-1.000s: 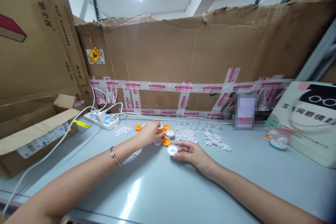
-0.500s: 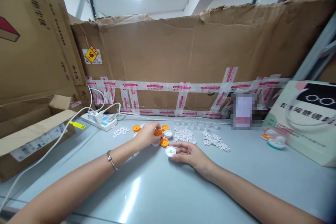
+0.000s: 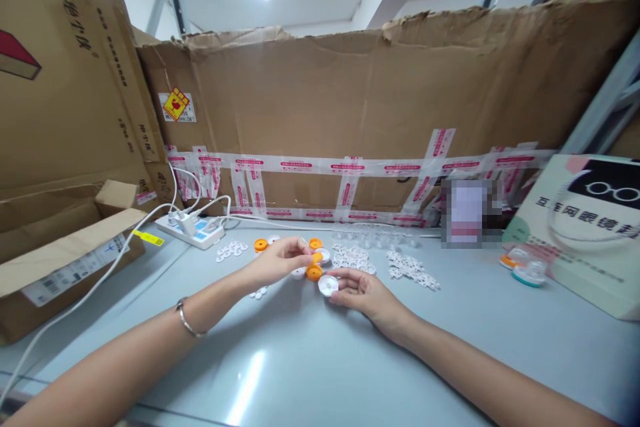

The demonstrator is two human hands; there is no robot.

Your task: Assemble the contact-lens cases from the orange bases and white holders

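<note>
My left hand (image 3: 280, 259) is closed, its thumb and fingertips pinching a small orange round cap (image 3: 317, 257) tilted above the cluster. Between the thumb and fingers of my right hand (image 3: 364, 289) is a white round cap (image 3: 329, 286), its hollow side turned up. Right beside it, another orange cap (image 3: 314, 273) rests on the table, with a white cap (image 3: 299, 273) to its left. More orange caps (image 3: 261, 245) and white ones stand behind my left hand, which partly hides them.
Small white discs (image 3: 231, 251) lie to the left, and piles of flat white parts (image 3: 353, 259) to the right. Clear domes (image 3: 375, 236) line the cardboard at the back. A power strip (image 3: 191, 231), an open carton (image 3: 65, 267) and a green box (image 3: 580, 233) flank the work area.
My left hand has tipped the orange cap more on edge and moved it to the right, nearer the white cap. My right hand has barely shifted.
</note>
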